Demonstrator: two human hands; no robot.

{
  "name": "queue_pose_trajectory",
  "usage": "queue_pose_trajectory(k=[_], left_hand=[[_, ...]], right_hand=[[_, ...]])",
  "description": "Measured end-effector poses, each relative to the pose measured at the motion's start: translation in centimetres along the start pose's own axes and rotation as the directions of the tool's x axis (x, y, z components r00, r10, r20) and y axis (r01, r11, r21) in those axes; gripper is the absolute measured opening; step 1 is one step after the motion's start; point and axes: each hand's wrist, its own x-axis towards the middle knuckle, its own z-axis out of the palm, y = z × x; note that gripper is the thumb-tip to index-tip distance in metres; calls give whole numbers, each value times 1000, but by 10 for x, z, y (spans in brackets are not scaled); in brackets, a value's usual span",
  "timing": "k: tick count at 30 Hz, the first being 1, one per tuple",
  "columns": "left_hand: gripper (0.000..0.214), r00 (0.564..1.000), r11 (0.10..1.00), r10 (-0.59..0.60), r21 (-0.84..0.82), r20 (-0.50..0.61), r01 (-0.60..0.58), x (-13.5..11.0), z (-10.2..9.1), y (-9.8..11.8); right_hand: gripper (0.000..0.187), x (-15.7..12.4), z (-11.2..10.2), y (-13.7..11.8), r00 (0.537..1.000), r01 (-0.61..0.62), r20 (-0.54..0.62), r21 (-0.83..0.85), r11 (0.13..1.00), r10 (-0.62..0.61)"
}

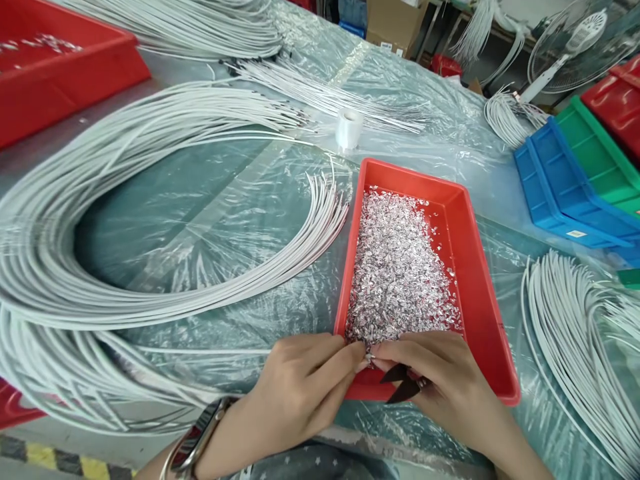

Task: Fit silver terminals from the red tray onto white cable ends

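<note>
My left hand (pixel 295 390) and my right hand (pixel 440 383) meet at the near edge of a red tray (pixel 480 280) filled with small shiny silver pieces (pixel 395 267). Fingertips of both hands pinch together at something tiny that I cannot make out. Black snips (pixel 403 385) stick out from under my right hand's fingers, held in that palm. A watch sits on my left wrist. A big looped bundle of white cables (pixel 65 220) lies to the left, its cut ends (pixel 327 200) fanning toward the tray.
Clear plastic sheet covers the table. A white tape roll (pixel 349 128) stands behind the tray. More white cable bundles (pixel 580 333) lie right and at the back. Red bin (pixel 60 67) far left; blue bin (pixel 560 187), green bin (pixel 595 150) at right. A fan (pixel 575 47) stands beyond.
</note>
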Motion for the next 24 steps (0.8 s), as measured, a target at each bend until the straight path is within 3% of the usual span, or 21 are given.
queue_pose_trajectory(k=[10,24], left_hand=[[20,992,974,124,187,13,-124,3,0,0],[17,985,982,126,125,115,-141,2,-7,0]], right_hand=[[27,-4,-1,-4,992,-122,45,24,992,120],[15,1,0,-6,963,-268,90,268,926,253]])
